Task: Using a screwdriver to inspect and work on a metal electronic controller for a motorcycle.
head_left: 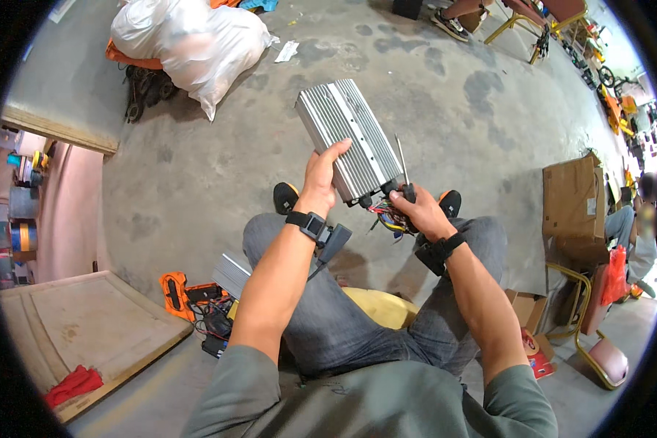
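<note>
Knees up, seated low: left hand [320,175] wraps the finned silver box [349,139] held over the lap, right hand [418,212] pinches a screwdriver [402,162] at its wire end [387,215]. Casing looks closed yet, so probably early days. Toolkit [197,299] sits left; bare concrete [445,95] ahead, white sacks [190,44] well beyond.
</note>
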A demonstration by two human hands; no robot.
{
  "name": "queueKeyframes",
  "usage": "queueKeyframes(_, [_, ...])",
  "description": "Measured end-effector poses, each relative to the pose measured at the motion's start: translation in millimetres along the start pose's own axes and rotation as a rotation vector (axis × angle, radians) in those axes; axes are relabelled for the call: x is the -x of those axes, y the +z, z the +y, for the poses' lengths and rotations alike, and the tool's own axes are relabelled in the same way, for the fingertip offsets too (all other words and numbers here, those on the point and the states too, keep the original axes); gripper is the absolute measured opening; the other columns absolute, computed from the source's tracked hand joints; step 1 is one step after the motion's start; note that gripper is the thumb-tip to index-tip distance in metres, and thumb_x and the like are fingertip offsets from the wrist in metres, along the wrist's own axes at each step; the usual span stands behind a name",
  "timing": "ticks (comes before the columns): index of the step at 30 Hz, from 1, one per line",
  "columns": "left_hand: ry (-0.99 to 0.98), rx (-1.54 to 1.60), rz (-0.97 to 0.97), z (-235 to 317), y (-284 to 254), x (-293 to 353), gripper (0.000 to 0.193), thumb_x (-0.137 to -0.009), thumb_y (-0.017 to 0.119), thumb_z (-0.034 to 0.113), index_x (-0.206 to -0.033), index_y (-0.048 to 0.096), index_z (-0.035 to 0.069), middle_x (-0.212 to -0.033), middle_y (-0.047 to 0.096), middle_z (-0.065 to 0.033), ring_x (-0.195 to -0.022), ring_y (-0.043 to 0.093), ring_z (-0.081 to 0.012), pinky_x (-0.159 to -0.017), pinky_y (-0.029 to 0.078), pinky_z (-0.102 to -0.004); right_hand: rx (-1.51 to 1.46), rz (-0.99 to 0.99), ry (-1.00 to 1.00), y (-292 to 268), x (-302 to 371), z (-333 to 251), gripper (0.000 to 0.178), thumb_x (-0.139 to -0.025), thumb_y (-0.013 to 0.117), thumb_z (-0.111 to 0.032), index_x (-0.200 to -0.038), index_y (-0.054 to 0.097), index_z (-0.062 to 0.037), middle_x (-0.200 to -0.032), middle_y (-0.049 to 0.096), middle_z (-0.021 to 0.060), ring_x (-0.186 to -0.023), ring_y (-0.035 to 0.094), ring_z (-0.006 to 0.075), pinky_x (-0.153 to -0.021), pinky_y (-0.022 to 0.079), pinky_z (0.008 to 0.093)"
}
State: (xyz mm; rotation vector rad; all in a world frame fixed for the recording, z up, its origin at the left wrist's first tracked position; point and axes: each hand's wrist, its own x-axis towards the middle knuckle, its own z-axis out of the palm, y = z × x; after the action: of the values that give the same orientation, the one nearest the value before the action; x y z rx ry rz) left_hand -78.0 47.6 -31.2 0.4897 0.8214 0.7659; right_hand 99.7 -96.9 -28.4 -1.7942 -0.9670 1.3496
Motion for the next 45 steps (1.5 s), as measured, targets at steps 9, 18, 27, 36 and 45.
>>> queueKeyframes(9, [-0.003,0.018,-0.100,-4.2,-1.5,-5.7,0.041,-0.085,0.068,0.018,-0.121,0.056,0.003,-0.110,0.066,-0.0074,-0.101,0.064,-0.0197,-0.088,0.051,-0.0336,-0.041,0.008,0.036,2.8,-4.4,-6.4,0.041,-0.092,0.063,-0.036,-0.094,0.061,0.0047,-0.079,0.063,0.0063,-0.072,0.056,0.0126,-0.066,0.046,0.0311])
queueKeyframes(18, [-0.015,0.076,-0.058,-3.7,-1.8,-7.0,0.041,-0.086,0.067,0.019,-0.121,0.056,0.001,-0.111,0.065,-0.0088,-0.101,0.064,-0.0205,-0.089,0.052,-0.0344,0.024,0.060,-0.029,1.0,0.2,-19.6,0.047,-0.091,0.063,-0.041,-0.090,0.060,0.0057,-0.071,0.061,0.0086,-0.067,0.054,0.0142,-0.063,0.045,0.0327])
queueKeyframes(27, [0.012,0.097,-0.065,-5.9,-2.5,-8.6,0.045,-0.088,0.068,0.021,-0.124,0.053,-0.001,-0.113,0.064,-0.0106,-0.100,0.065,-0.0213,-0.088,0.054,-0.0344,-0.007,0.036,-0.053,-1.6,4.8,-26.1,0.043,-0.091,0.064,-0.038,-0.091,0.060,0.0053,-0.071,0.061,0.0071,-0.066,0.053,0.0118,-0.062,0.045,0.0312])
queueKeyframes(36, [-0.041,-0.003,0.021,-9.6,-10.8,-10.5,0.051,-0.080,0.076,0.024,-0.122,0.057,0.002,-0.118,0.062,-0.0081,-0.111,0.057,-0.0234,-0.099,0.044,-0.0377,0.219,0.264,-0.113,-17.9,11.2,3.5,0.040,-0.087,0.066,-0.036,-0.104,0.068,-0.0002,-0.086,0.070,0.0167,-0.078,0.068,0.0268,-0.075,0.052,0.0369])
queueKeyframes(45, [-0.138,-0.329,-0.032,37.8,-39.9,-18.6,0.060,-0.086,0.070,0.027,-0.132,0.048,-0.003,-0.121,0.058,-0.0111,-0.110,0.058,-0.0223,-0.094,0.047,-0.0353,0.236,0.296,-0.229,-10.0,-3.6,-22.7,0.039,-0.083,0.069,-0.038,-0.087,0.064,0.0004,-0.076,0.065,0.0205,-0.073,0.064,0.0353,-0.069,0.049,0.0434])
